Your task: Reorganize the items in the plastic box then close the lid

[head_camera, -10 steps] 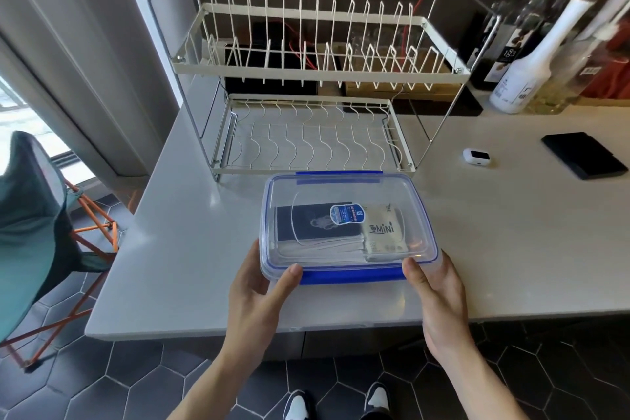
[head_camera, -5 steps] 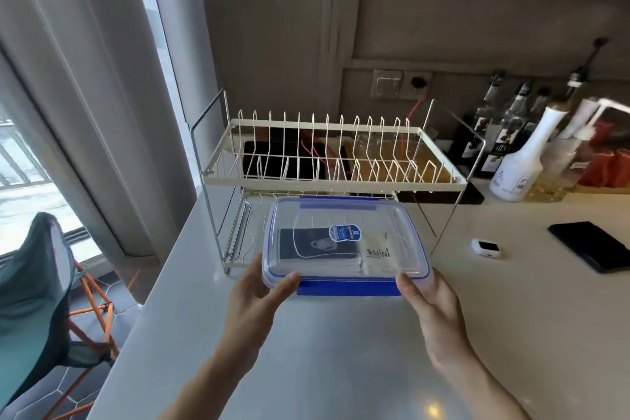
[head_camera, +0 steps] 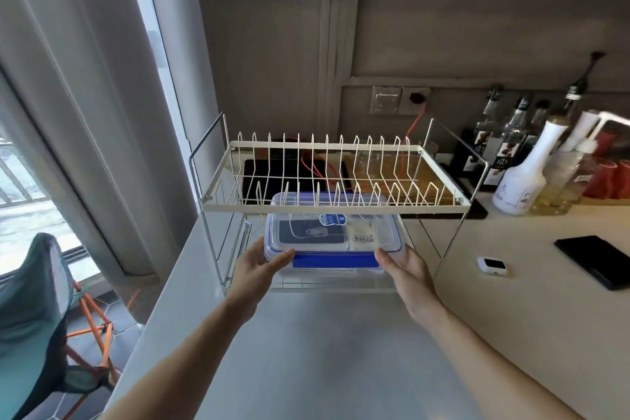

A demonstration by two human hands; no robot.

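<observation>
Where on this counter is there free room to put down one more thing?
Free: the pale countertop between the two forearms, and the patch between the white wire dish rack and the small white device. Crowded: the far right corner with bottles, and the rack's lower tier holding the clear blue-latched plastic box.

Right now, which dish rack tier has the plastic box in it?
The lower tier: the plastic box sits there under the pronged upper tier, which is bare. The left hand and right hand hold its near corners.

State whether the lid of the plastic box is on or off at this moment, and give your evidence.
On. The clear lid lies flat over the plastic box, its blue rim meeting the box edge all round, with the items visible beneath it. Whether the clips are latched cannot be told.
</observation>
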